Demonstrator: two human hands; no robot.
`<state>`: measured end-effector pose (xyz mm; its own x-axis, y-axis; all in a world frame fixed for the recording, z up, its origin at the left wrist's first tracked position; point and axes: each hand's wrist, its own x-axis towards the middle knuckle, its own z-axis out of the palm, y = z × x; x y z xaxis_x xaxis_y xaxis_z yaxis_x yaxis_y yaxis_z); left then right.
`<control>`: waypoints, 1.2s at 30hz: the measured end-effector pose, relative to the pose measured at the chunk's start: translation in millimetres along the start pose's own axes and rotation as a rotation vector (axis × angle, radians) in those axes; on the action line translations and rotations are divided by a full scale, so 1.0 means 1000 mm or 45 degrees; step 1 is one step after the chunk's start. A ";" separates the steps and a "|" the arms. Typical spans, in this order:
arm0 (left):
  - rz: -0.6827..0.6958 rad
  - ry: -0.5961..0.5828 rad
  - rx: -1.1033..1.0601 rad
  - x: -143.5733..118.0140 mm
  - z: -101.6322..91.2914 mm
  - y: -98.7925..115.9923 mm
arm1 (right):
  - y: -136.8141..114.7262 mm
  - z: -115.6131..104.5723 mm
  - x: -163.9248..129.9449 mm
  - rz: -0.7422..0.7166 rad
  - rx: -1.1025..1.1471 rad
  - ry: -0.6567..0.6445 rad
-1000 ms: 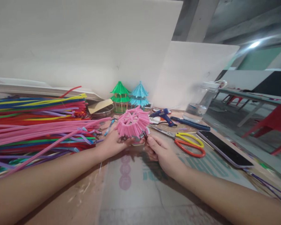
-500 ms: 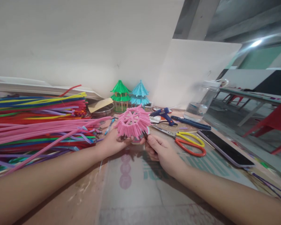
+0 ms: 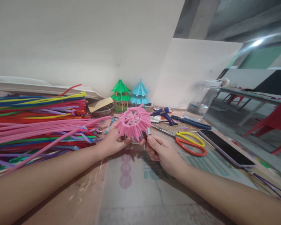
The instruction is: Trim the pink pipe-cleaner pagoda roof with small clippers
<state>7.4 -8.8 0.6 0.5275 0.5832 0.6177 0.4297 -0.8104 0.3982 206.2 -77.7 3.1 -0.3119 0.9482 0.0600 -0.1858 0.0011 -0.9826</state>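
Note:
A ring-shaped pink pipe-cleaner roof (image 3: 142, 120), with spokes across its open middle and a fringe of short strips, is held up over the table. My left hand (image 3: 115, 143) is closed on its lower left side, the fingertips partly hidden beneath the fringe. Between the thumb and fingers of my right hand (image 3: 158, 148) is a pair of dark tweezers (image 3: 144, 135), their tips at the roof's lower right fringe. Behind it stand a green pipe-cleaner pavilion (image 3: 120, 93) and a light blue one (image 3: 140, 92).
Bundles of coloured pipe cleaners (image 3: 37, 125) fill the left side. To the right lie scissors (image 3: 189, 143), a blue glue gun (image 3: 164, 115), a dark blue tool (image 3: 190, 122) and a phone (image 3: 226, 148). A water bottle (image 3: 200, 101) stands behind, near a metal bowl (image 3: 105, 111) further left.
Almost nothing differs. The pink roof has shifted and tilted very slightly, with both hands keeping their hold and the tweezers staying at its fringe.

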 end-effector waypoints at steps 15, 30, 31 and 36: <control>-0.048 -0.019 0.007 0.001 0.000 0.002 | 0.000 0.000 0.000 0.011 0.030 -0.015; -0.026 -0.021 -0.034 0.002 0.000 0.004 | -0.001 0.000 -0.001 -0.030 0.052 -0.020; -0.021 -0.017 -0.040 0.002 0.000 0.004 | -0.001 0.000 -0.001 -0.026 0.051 -0.020; -0.039 -0.023 -0.061 0.001 0.000 0.004 | 0.001 -0.001 0.000 -0.018 0.006 -0.013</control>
<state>9.9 -11.3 2.7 0.5280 0.6086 0.5922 0.4109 -0.7934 0.4490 207.2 -77.3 2.3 -0.3186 0.9449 0.0757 -0.1948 0.0129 -0.9808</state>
